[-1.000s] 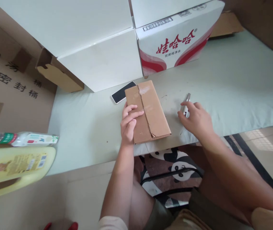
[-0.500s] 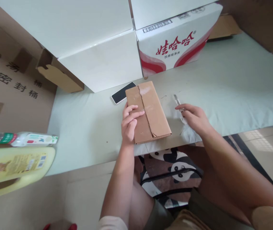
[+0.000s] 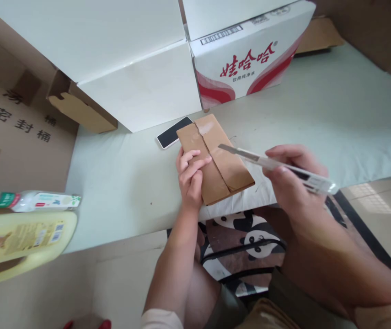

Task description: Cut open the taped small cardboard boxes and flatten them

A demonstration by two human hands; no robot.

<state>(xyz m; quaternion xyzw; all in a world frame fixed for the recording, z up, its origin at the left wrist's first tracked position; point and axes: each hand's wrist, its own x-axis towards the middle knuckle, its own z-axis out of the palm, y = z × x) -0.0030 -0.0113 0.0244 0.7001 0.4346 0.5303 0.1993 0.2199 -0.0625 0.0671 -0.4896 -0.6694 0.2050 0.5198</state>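
Observation:
A flat brown cardboard box (image 3: 227, 162) is tilted on the cloth-covered table, a ragged seam running along its upper face. My left hand (image 3: 191, 176) grips its left side, fingers lying over the face and the thumb near the edge. In my right hand (image 3: 293, 178) is a utility knife (image 3: 250, 156) with a whitish handle, held closed in the fingers. Its blade is out and points left, above the box's right part; I cannot tell whether the tip touches. Partly behind the box lies a phone (image 3: 173, 132) with a dark screen.
White cartons (image 3: 147, 87) and a red-and-white water carton (image 3: 243, 68) stand along the back of the table (image 3: 120, 183). On the left are a plastic bottle (image 3: 27, 200), a yellow jug (image 3: 44, 237) and a large brown carton (image 3: 20, 151). A panda-print chair (image 3: 257, 244) is below.
My right hand has lifted the utility knife off the table and turned it, bringing its blade leftward over the box. My left hand still grips the box, which has shifted slightly.

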